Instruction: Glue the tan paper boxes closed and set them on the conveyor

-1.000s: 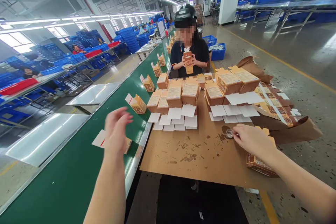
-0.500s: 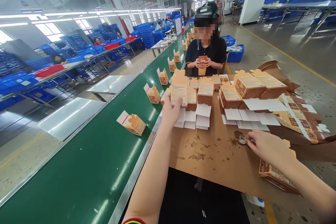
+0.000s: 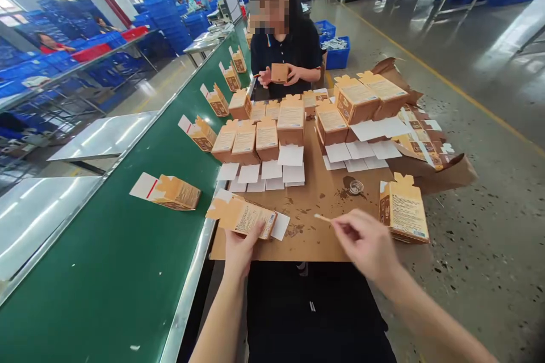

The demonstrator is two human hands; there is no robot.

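My left hand (image 3: 240,247) grips a small brown and tan cardboard box (image 3: 251,218) lying tilted above the near edge of the board, its flaps open at both ends. My right hand (image 3: 361,238) pinches a short thin stick with a pale tip, which looks like a cotton swab (image 3: 322,218), pointing left toward that box. A small clear round dish (image 3: 355,187) sits on the stained brown cardboard sheet (image 3: 315,198), beyond the right hand. Another box (image 3: 404,210) stands to the right of the dish.
Rows of boxes (image 3: 244,142) with white flaps hanging down fill the middle of the table, with more boxes (image 3: 357,99) stacked at right. A green conveyor belt (image 3: 106,272) on the left carries several spaced boxes (image 3: 183,193). Opposite, a co-worker (image 3: 285,51) handles a box.
My left hand has brought a box from the rows back toward me. My right hand has left the dish with the stick and moved toward the box. The view has shifted.
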